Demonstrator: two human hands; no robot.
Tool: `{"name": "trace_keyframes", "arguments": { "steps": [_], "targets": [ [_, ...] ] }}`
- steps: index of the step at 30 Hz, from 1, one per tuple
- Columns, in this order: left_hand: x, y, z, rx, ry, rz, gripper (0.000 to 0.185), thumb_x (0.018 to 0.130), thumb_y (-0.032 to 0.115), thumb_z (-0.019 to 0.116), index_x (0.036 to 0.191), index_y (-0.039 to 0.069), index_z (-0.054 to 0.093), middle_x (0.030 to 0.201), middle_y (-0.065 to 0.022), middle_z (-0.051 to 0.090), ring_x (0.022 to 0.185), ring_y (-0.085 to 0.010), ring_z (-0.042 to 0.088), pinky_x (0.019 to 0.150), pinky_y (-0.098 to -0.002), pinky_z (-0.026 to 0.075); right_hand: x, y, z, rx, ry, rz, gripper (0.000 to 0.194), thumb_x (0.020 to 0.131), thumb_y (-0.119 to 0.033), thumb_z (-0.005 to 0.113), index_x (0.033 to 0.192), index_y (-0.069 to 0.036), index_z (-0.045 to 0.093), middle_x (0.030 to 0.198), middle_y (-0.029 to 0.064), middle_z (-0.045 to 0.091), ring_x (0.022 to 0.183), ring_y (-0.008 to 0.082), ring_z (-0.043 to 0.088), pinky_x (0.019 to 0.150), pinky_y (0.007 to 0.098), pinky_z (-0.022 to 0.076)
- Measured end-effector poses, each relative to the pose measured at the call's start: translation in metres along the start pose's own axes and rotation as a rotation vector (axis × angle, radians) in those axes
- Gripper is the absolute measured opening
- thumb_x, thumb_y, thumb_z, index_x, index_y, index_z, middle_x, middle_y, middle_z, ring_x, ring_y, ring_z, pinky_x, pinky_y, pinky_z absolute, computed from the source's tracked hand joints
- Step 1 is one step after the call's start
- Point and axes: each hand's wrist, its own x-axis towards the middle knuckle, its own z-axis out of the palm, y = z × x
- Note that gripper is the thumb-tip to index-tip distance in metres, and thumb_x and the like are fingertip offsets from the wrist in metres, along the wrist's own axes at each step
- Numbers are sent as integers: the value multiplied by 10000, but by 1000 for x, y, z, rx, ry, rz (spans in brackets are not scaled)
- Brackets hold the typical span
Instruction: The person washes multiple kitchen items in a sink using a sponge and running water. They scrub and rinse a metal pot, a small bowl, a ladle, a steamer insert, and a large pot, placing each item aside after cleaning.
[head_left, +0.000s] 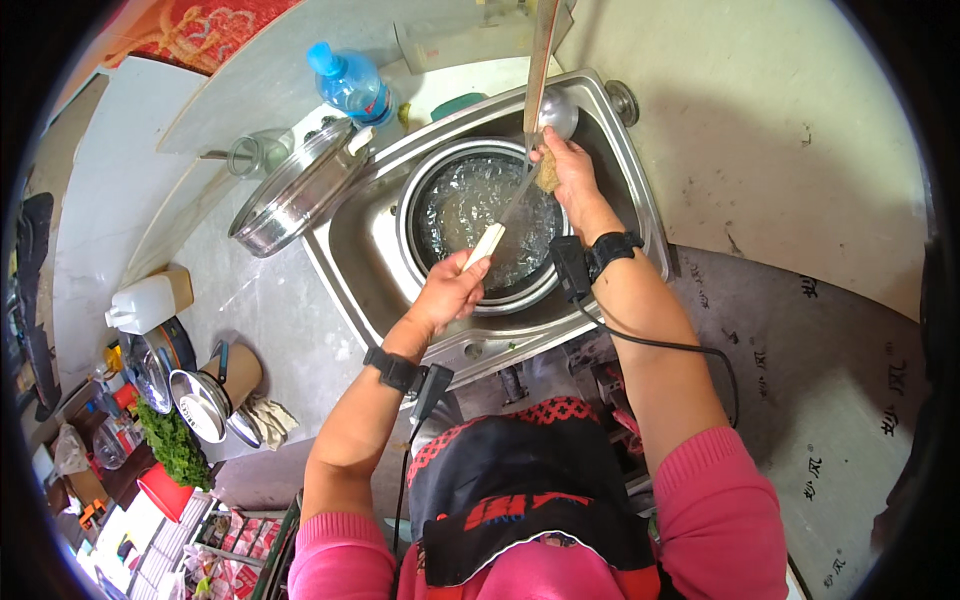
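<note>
My left hand (450, 289) grips the pale handle (484, 247) of a long-handled metal utensil. Its thin metal shaft (516, 201) slants up toward my right hand (574, 176), and its far end is hidden there. A tan scrubbing pad (547, 174) is in my right hand, against the shaft. Water runs from a ribbed hose (536, 75) just beside that hand. Below both hands, a round steel basin (406, 225) of rippling water stands in the stainless steel sink (360, 262).
A steel steamer pot (281, 214) leans on the sink's left edge. Behind it stand a glass jar (251, 156) and a blue plastic bottle (356, 90). A round metal object (556, 114) lies in the sink's far corner. Jugs (154, 300) and lidded pots (232, 371) line the left counter.
</note>
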Motion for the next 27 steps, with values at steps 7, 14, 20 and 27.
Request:
{"name": "trace_keyframes", "arguments": {
  "steps": [7, 14, 20, 27],
  "targets": [
    [-16, -27, -4, -698, -426, -193, 360, 963, 341, 329, 1141, 70, 486, 611, 0, 439, 464, -74, 398, 395, -189, 304, -3, 9, -3, 42, -142, -10, 415, 815, -240, 659, 1179, -109, 507, 862, -22, 573, 664, 101, 522, 572, 249, 438],
    [40, -42, -4, 403, 330, 261, 284, 920, 272, 461, 1052, 29, 527, 669, -87, 562, 559, -201, 540, 543, -296, 447, -43, 49, 16, -832, 8, -814, 188, 740, -154, 670, 909, -88, 618, 840, 122, 640, 746, 273, 610, 704, 331, 469],
    [15, -59, 4, 686, 363, 221, 299, 882, 302, 535, 998, 27, 561, 634, -167, 567, 603, -310, 571, 578, -373, 441, -66, 42, 22, -1533, -352, -996, 117, 773, -194, 624, 886, -198, 654, 916, 49, 631, 1151, 242, 453, 977, 424, 266],
    [-2, -68, 1, 630, 394, 323, 276, 906, 251, 530, 1045, 13, 554, 600, 21, 464, 545, -64, 412, 507, -231, 369, 26, 20, 1, -1148, 15, -632, 200, 847, -182, 514, 989, -86, 616, 867, 124, 642, 821, 296, 605, 750, 340, 477]
  ]
}}
